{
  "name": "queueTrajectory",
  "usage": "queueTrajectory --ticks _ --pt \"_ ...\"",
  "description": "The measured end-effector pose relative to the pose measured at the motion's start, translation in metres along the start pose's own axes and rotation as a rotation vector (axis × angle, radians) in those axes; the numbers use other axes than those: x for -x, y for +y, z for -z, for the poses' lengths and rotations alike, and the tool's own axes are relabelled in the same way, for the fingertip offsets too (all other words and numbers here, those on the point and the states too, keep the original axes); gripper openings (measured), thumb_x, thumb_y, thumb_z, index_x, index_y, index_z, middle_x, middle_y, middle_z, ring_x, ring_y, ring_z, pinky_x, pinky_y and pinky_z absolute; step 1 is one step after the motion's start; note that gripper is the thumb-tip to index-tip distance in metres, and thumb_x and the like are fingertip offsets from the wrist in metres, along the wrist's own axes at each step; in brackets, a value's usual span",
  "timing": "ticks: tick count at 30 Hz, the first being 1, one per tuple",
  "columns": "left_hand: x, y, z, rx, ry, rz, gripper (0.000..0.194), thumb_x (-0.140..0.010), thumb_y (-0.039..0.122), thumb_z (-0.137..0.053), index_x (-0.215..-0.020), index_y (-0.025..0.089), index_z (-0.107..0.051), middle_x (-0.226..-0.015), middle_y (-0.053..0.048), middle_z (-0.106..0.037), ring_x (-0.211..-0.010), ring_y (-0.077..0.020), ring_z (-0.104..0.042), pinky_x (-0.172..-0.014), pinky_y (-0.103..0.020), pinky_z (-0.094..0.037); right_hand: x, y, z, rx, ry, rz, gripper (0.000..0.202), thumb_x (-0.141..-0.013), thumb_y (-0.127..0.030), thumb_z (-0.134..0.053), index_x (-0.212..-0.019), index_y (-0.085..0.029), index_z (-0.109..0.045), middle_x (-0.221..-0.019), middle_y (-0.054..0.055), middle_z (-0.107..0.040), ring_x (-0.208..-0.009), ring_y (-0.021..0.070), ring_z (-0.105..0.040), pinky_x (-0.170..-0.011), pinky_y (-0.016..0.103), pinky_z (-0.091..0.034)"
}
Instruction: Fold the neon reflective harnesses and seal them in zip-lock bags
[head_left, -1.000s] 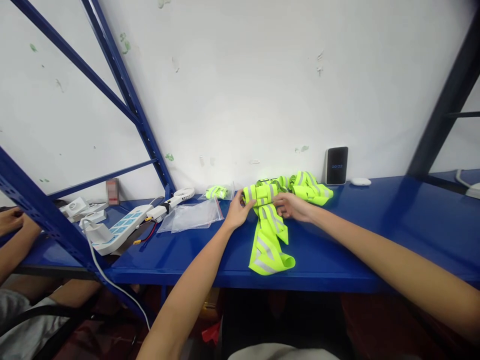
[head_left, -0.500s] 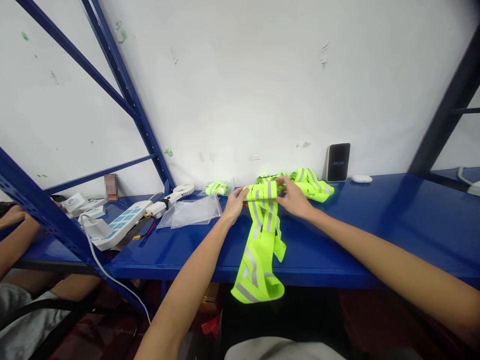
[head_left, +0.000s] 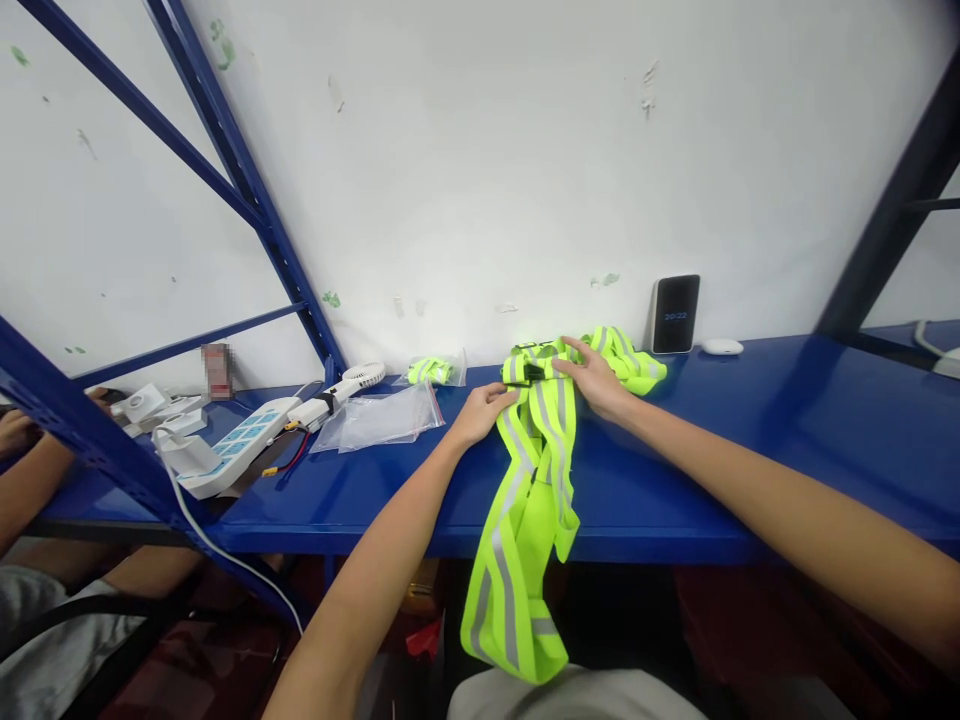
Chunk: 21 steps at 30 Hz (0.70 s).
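Yellow-green webbing (head_left: 534,530), silver-striped: left of the phone (head_left: 675,315), draping over the front of the worktop (head_left: 690,480).
Black buckle (head_left: 534,372): on the webbing, left of the phone.
My left hand (head_left: 480,415): fingers nearly together, pinching the webbing's left edge.
My right hand (head_left: 596,382), nearest the phone: curled, gripping webbing beside the buckle.

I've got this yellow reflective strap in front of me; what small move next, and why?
Perhaps lift the low loop of the reflective strap onto the blue table with your left hand: that loop hangs below the front edge, while your right hand is up by the black buckle.
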<state>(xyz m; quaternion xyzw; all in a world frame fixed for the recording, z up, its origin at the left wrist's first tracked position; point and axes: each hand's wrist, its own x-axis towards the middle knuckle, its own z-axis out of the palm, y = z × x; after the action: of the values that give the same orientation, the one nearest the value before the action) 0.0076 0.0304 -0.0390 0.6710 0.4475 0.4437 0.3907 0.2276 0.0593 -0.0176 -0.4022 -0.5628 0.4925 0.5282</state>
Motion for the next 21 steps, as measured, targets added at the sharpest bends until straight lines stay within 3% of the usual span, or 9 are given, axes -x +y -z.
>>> queueTrajectory --ticks 4,8,12,15,18,21 --pt "-0.002 -0.005 -0.002 -0.265 0.161 -0.09 0.031 -0.078 0.045 -0.066 -0.084 0.015 -0.066 -0.076 -0.002 -0.061 -0.075 -0.0165 -0.055 -0.074 -0.029 -0.043 0.0 0.005 -0.006 -0.159 -0.036 -0.134 0.02 -0.086 -0.023 -0.065 -0.104 -0.016 -0.069 -0.086 0.006 -0.072 -0.074 0.0165 -0.066 -0.066 0.026 -0.054" --pt "-0.006 -0.007 0.003 -0.299 0.239 -0.215 0.022 -0.073 0.033 -0.07 -0.07 0.017 -0.057 -0.088 -0.004 -0.062 -0.097 -0.0212 -0.056 -0.093 -0.034 -0.04 0.003 0.005 -0.008 -0.136 -0.131 -0.182 0.026 -0.083 -0.029 -0.069 -0.105 -0.016 -0.07 -0.085 0.006 -0.073 -0.07 0.0159 -0.065 -0.062 0.026 -0.053" --pt "-0.006 -0.002 0.005 -0.165 0.235 -0.227 0.028 -0.077 0.036 -0.066 -0.066 0.018 -0.047 -0.074 0.001 -0.054 -0.079 -0.0152 -0.054 -0.08 -0.029 -0.042 0.008 0.004 -0.006 0.083 -0.258 -0.038 0.049 -0.071 -0.027 -0.081 -0.116 -0.017 -0.065 -0.078 0.002 -0.071 -0.066 0.0158 -0.063 -0.06 0.026 -0.049" --pt "-0.005 0.002 0.004 -0.097 0.258 -0.235 0.025 -0.077 0.034 -0.066 -0.072 0.018 -0.047 -0.075 0.002 -0.052 -0.074 -0.0132 -0.052 -0.071 -0.025 -0.041 0.011 0.003 -0.006 0.277 -0.32 0.122 0.032 -0.077 -0.039 -0.074 -0.098 -0.016 -0.068 -0.065 -0.002 -0.062 -0.058 0.013 -0.053 -0.056 0.025 -0.04" --pt "-0.004 0.004 0.003 -0.079 0.281 -0.263 0.018 -0.077 0.028 -0.066 -0.086 0.017 -0.053 -0.09 -0.001 -0.057 -0.078 -0.0129 -0.055 -0.073 -0.025 -0.042 0.01 0.002 -0.006 0.437 -0.235 0.213 0.039 -0.085 -0.052 -0.061 -0.067 -0.017 -0.057 -0.054 -0.005 -0.044 -0.052 0.0105 -0.039 -0.053 0.026 -0.031" --pt "-0.003 0.006 0.002 -0.024 0.249 -0.257 0.029 -0.078 0.027 -0.065 -0.102 0.019 -0.052 -0.093 -0.002 -0.058 -0.077 -0.0133 -0.056 -0.072 -0.026 -0.044 0.007 0.003 -0.006 0.469 -0.106 0.234 0.048 -0.087 -0.055 -0.057 -0.057 -0.019 -0.047 -0.055 -0.003 -0.041 -0.054 0.0123 -0.04 -0.055 0.028 -0.033"
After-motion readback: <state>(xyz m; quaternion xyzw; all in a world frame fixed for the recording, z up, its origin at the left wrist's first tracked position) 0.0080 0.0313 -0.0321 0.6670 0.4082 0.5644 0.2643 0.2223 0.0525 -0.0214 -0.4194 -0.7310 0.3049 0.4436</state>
